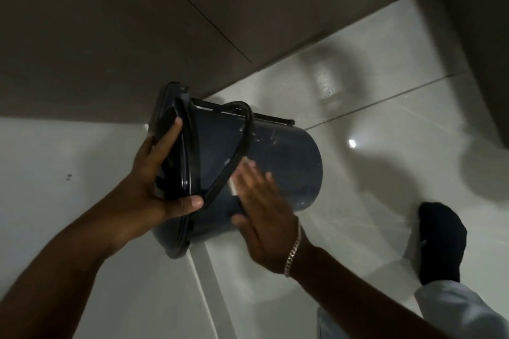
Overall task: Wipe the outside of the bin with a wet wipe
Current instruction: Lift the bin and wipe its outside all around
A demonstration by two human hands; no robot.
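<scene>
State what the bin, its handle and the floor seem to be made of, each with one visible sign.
Bin: probably moulded plastic, dark blue-grey with a semi-gloss finish; faint highlights and scuffs show on its wall.
Handle: a black glossy hoop, likely plastic, though coated metal is possible.
Floor: glazed pale tiles; grout lines and a bright light reflection show.

The bare left forearm reaches up from the lower left, its left hand point(154, 187) curled in a grip, thumb pointing right and fingers point(172, 132) hooked upward. The right hand point(261, 212) lies flat and spread, palm pressed down, blurred at the fingertips. A silver chain bracelet point(294, 249) circles the right wrist.
</scene>
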